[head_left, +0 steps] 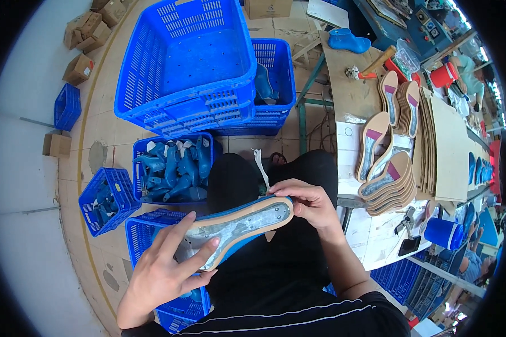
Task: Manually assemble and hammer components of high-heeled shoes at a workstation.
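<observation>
Across my lap lies a blue shoe last (239, 251), sole side up. A tan-edged insole (270, 203) with a dull metal plate down its middle sits on its underside. My left hand (168, 264) grips the wide end, its fingers spread over the plate and edge. At the narrow rounded end, my right hand (306, 202) holds the rim between thumb and fingers. A thin white strip (260, 168) sticks up beside the right fingertips; whether they pinch it I cannot tell.
Blue crates (185, 84) are stacked ahead. Another crate (212, 168) to the left holds several blue lasts (177, 168). On the right-hand workbench (343, 90) are stacked insoles (391, 182), a hammer (379, 60), cardboard sheets (450, 146) and one blue last (348, 41).
</observation>
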`<state>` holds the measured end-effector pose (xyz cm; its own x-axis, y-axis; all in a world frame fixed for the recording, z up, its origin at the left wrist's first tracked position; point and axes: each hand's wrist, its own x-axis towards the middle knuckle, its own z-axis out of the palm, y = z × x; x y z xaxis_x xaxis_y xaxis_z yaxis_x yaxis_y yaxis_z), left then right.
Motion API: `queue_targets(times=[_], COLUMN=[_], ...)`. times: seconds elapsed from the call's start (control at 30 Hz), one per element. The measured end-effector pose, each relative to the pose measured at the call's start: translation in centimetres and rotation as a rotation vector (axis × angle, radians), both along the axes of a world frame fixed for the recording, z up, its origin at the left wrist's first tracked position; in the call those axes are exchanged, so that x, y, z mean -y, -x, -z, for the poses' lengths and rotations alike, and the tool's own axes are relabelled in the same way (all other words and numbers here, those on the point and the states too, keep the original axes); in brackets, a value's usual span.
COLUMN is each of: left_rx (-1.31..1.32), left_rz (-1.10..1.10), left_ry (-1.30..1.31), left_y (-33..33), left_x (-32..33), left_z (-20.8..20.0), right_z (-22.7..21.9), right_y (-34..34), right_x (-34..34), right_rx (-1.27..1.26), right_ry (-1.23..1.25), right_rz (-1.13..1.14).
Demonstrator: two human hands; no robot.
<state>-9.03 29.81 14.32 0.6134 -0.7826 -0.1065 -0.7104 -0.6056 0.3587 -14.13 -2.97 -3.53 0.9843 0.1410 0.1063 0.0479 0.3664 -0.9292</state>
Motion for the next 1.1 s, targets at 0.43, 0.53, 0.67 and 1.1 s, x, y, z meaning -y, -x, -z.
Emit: queue_targets(times=[0.43, 0.53, 0.67, 1.1], left_rx=[-0.034, -0.065, -0.073, -0.075], left_rz=[-0.092, -0.105, -0.114, -0.072], left_ry=[-0.052, -0.067, -0.082, -0.141], left_y=[-0.2, 0.1, 0.3, 0.3], left_x=[0.6, 0.7, 0.7, 1.2], left_z=[-1.2, -1.2, -1.2, -2.0], right_z=[0.3, 0.5, 0.7, 1.4], right_y=[0.5, 0.4, 0.3, 0.4], right_x=[-0.6, -0.4, -0.2, 0.0], right_rx=[-0.082, -0.025, -0.004, -0.008], right_ry=[-0.146, -0.125, -0.068, -0.089], right_rz=[0.015, 0.015, 0.0, -0.002])
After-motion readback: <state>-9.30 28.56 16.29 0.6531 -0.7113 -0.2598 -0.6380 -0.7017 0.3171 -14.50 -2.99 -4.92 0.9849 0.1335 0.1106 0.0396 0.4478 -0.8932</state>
